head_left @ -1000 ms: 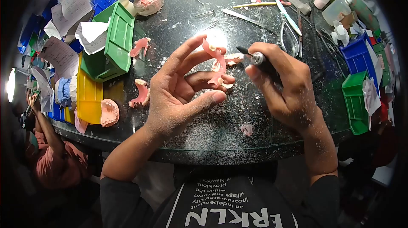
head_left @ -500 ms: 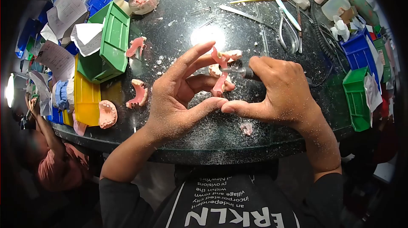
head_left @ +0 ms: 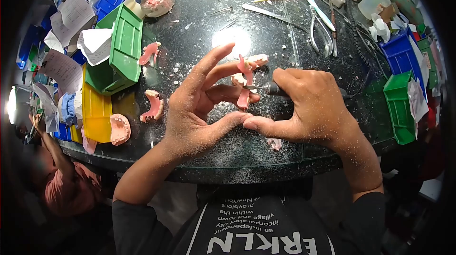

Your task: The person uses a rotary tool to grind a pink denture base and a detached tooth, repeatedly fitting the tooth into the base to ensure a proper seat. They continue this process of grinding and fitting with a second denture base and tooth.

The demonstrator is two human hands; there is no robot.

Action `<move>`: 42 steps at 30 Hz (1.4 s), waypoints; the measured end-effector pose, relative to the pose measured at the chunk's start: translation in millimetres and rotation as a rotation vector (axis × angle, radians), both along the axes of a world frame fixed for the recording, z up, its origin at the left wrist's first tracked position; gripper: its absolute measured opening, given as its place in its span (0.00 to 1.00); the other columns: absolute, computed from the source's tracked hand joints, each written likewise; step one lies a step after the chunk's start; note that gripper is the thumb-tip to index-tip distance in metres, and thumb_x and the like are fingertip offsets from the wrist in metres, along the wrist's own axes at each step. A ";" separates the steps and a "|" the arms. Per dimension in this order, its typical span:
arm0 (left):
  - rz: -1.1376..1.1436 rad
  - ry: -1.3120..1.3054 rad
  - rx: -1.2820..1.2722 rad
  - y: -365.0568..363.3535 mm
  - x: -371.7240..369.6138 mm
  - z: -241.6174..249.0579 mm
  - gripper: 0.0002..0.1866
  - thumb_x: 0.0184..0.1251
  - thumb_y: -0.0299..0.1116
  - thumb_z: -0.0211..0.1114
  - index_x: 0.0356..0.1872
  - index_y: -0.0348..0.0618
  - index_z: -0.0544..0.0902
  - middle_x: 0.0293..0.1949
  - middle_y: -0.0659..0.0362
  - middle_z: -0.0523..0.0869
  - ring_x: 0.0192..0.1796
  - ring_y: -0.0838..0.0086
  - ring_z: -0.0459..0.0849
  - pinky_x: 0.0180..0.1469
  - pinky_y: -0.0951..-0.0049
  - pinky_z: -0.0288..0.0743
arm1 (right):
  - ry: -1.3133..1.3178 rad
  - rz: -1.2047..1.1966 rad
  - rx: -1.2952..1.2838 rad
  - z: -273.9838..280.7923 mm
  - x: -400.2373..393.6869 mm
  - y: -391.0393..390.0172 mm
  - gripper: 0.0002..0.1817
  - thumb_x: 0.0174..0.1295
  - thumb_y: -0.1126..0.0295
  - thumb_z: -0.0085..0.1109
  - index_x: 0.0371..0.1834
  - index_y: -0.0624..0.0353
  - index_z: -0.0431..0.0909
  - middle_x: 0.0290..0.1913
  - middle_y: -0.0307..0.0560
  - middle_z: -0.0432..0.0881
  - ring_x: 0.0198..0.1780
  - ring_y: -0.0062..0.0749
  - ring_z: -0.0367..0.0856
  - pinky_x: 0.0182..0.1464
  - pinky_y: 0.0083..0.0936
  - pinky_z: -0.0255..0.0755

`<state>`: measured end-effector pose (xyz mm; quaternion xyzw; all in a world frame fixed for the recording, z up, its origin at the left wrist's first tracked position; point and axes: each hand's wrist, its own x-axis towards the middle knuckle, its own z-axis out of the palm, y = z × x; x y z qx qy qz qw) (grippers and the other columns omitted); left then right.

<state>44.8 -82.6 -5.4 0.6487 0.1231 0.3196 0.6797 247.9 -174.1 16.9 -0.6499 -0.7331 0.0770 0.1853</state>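
Left hand pinches pink denture upright above the desk middle, toward its near edge; right hand grip closed around rotary handpiece, bur touching the denture; thumbs braced tip to tip; advisable: light pressure, short strokes, brace kept.

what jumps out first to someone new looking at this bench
Mid-frame, the left hand pinches a pink denture upright while the right hand presses a rotary handpiece against it, thumbs touching. White dust speckles both hands and the dark round table. To the left lie more pink dentures beside a green bin.
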 end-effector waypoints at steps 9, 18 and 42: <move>0.033 0.030 0.143 -0.9 -1.2 -3.2 0.49 0.58 0.14 0.69 0.78 0.39 0.49 0.65 0.43 0.76 0.55 0.65 0.86 0.55 0.69 0.81 | 0.042 0.003 -0.048 4.8 -0.5 0.1 0.39 0.52 0.28 0.60 0.24 0.62 0.74 0.21 0.49 0.77 0.23 0.40 0.81 0.27 0.37 0.74; 0.076 0.042 0.401 3.9 -1.9 -9.4 0.52 0.55 0.16 0.71 0.78 0.39 0.47 0.68 0.43 0.74 0.51 0.67 0.88 0.45 0.75 0.80 | 0.031 0.023 -0.004 0.4 -2.1 0.3 0.36 0.53 0.32 0.62 0.24 0.61 0.74 0.22 0.47 0.77 0.23 0.41 0.81 0.27 0.38 0.75; 0.100 0.160 0.679 3.3 -3.2 -3.5 0.54 0.51 0.17 0.73 0.78 0.44 0.50 0.70 0.49 0.73 0.49 0.67 0.88 0.45 0.71 0.81 | -0.001 0.062 0.163 -9.0 -0.2 3.2 0.35 0.54 0.32 0.63 0.29 0.61 0.77 0.22 0.46 0.77 0.24 0.39 0.82 0.26 0.33 0.74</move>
